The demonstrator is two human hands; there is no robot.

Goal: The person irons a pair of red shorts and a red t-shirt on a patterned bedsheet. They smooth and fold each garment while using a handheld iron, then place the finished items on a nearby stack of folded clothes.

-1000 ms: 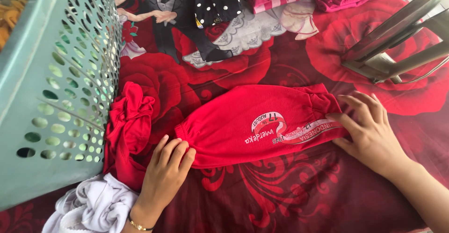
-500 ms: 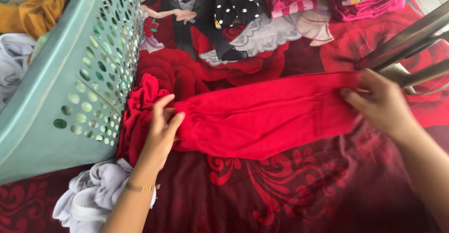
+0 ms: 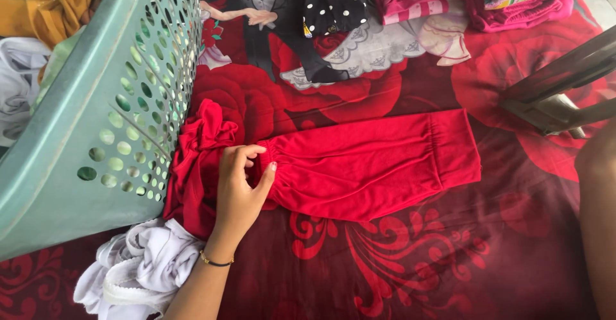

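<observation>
A red garment [image 3: 378, 166] lies folded into a long flat band on the rose-patterned red sheet [image 3: 398, 268], plain side up. My left hand [image 3: 240, 185] rests on its gathered elastic left end, fingers curled over the edge and thumb pressed against it. A thin bracelet circles that wrist. Of my right arm only a stretch of forearm [image 3: 597, 217] shows at the right edge; the hand itself is out of sight and nothing touches the garment's right end.
A pale green perforated laundry basket [image 3: 96, 102] holding clothes stands at the left. A crumpled red cloth [image 3: 199, 153] and a white cloth [image 3: 141, 268] lie beside it. Folded polka-dot [image 3: 333, 2] and pink clothes [image 3: 507, 2] sit at the top; metal legs [image 3: 558, 95] at the right.
The garment was turned over, so its printed side no longer shows, and laid flat. My right hand let go of its right end and drew back out of view.
</observation>
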